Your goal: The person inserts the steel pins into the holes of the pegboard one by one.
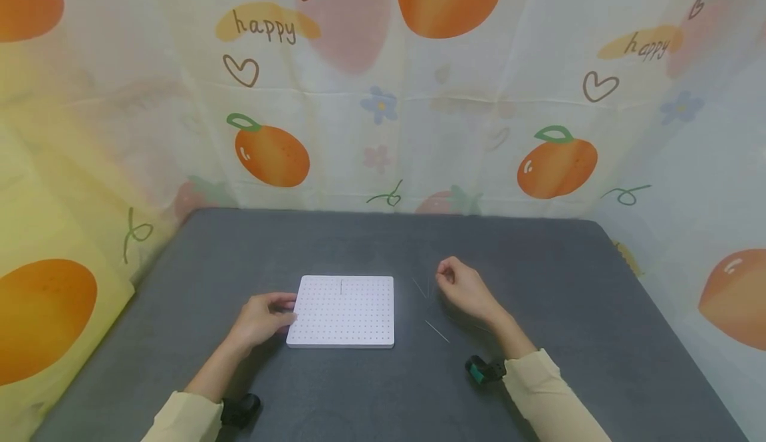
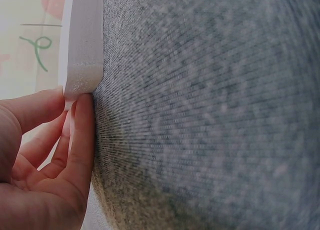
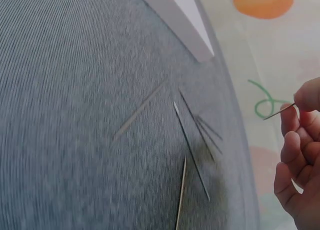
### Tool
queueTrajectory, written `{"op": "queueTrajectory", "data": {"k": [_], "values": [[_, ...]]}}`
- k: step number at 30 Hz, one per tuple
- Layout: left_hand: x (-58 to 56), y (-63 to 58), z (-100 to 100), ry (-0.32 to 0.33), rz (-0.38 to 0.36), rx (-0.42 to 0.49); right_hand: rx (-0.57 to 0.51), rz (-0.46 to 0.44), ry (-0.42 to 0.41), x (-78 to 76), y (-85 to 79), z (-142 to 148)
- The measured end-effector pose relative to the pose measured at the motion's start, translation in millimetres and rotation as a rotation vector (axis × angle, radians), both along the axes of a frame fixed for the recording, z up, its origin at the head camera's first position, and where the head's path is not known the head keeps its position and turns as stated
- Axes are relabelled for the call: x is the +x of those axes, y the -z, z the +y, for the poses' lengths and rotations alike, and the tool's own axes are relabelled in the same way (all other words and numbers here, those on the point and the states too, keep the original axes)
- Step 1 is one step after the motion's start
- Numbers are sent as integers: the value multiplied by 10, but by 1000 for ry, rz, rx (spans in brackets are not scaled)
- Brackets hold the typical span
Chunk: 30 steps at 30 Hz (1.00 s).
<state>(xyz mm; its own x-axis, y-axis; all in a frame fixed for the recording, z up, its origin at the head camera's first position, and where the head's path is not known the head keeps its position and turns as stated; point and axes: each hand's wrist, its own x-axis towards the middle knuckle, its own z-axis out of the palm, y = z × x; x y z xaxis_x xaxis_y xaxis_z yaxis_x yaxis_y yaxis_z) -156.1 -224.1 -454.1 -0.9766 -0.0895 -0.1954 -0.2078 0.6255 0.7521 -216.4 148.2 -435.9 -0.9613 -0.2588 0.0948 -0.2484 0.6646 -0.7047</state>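
Observation:
A white pegboard (image 1: pixel 341 326) with rows of small holes lies flat on the table. One thin needle (image 1: pixel 341 287) stands upright near its far edge. My left hand (image 1: pixel 260 319) holds the board's left edge; in the left wrist view the thumb lies at the upper side and fingers (image 2: pixel 82 120) touch the side wall. Right of the board, my right hand (image 1: pixel 467 289) is raised over the table. Between thumb and index finger it pinches a thin metal needle (image 3: pixel 277 112), its free end pointing away from the fingertips. The other fingers are loosely curled.
Several loose needles (image 3: pixel 191 150) lie on the grey table (image 1: pixel 359 389) below the right hand; one needle (image 1: pixel 437 331) is nearer me. A dark strap device sits at each wrist. A fruit-patterned cloth (image 1: pixel 419 143) hangs behind the table's far edge.

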Motion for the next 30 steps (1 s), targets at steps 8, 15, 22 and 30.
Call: {"op": "queueTrajectory", "data": {"k": [8, 15, 22, 30], "values": [[-6, -9, 6, 0, -7, 2, -53, 14, -30, 9, -26, -180], [6, -19, 6, 3, -3, -2, -81, 24, -61, 20, -47, -354], [8, -32, 14, -3, -6, 8, -114, 28, -40, 44, -59, -533], [-8, -11, 5, -12, -21, 6, -123, 30, -36, 76, -52, -709]]}}
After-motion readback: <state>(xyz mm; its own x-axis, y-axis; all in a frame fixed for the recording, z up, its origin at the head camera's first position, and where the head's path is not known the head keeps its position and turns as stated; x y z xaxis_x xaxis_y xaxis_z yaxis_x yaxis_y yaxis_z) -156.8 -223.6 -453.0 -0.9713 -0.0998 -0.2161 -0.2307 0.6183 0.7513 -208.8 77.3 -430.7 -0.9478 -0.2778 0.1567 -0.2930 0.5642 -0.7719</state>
